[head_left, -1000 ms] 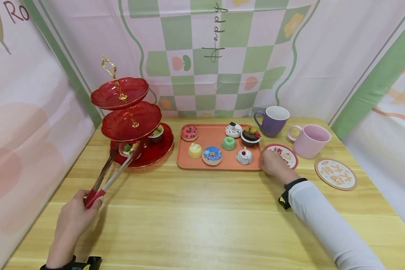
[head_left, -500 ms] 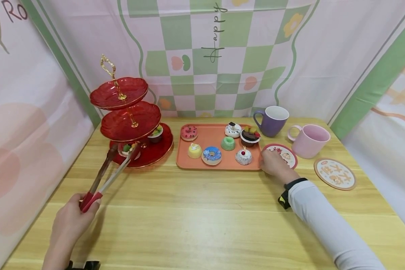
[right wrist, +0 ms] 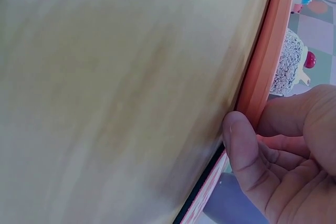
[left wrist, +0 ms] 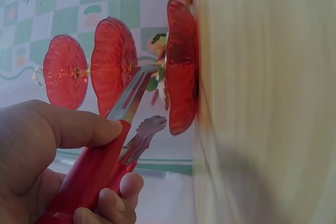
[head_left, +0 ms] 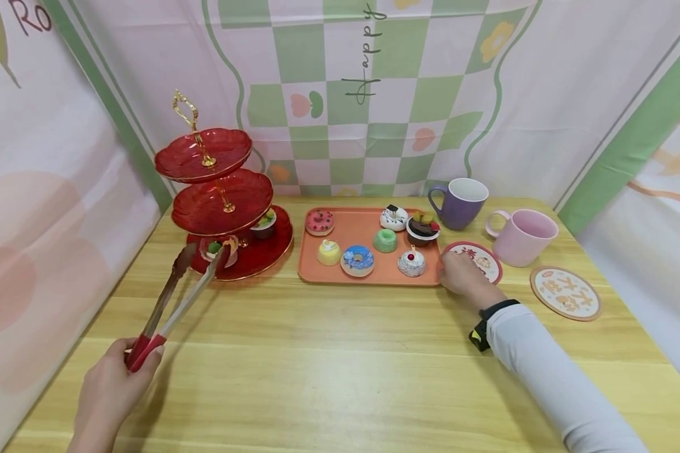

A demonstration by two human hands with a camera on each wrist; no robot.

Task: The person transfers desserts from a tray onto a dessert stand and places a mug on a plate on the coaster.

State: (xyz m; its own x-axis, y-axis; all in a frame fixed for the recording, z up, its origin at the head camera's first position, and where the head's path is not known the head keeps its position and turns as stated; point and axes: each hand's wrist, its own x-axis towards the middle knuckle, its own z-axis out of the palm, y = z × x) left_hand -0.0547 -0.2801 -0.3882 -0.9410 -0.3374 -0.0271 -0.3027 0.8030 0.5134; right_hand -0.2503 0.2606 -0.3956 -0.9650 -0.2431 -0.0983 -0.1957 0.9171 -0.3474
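Red-handled metal tongs (head_left: pixel 162 302) gripped in left hand (head_left: pixel 110 391), tips spread at fruit-topped cupcake (head_left: pixel 214 248), contact unclear. It and another fruit cupcake (head_left: pixel 264 223) look placed, lowest plate of scalloped red three-tier stand (head_left: pixel 204 211), left; seven round pastries (head_left: pixel 385 240) remain on rectangular orange tray (head_left: pixel 354 228), right hand (head_left: pixel 463 275) pinching near-right corner.

Tiered stand (head_left: pixel 201 212) at left, tray (head_left: pixel 351 229) in the middle, two mugs (head_left: pixel 524 239) and two coasters (head_left: pixel 565 294) at right.
Two dessert cups (head_left: pixel 264 224) sit on the stand's bottom plate (head_left: pixel 254 263), tongs (head_left: pixel 162 301) before them in the left hand (head_left: pixel 112 387); seven pastries (head_left: pixel 357 261) lie on the tray, the right hand (head_left: pixel 466 275) at its near right corner; one mug stands behind and left of the other.
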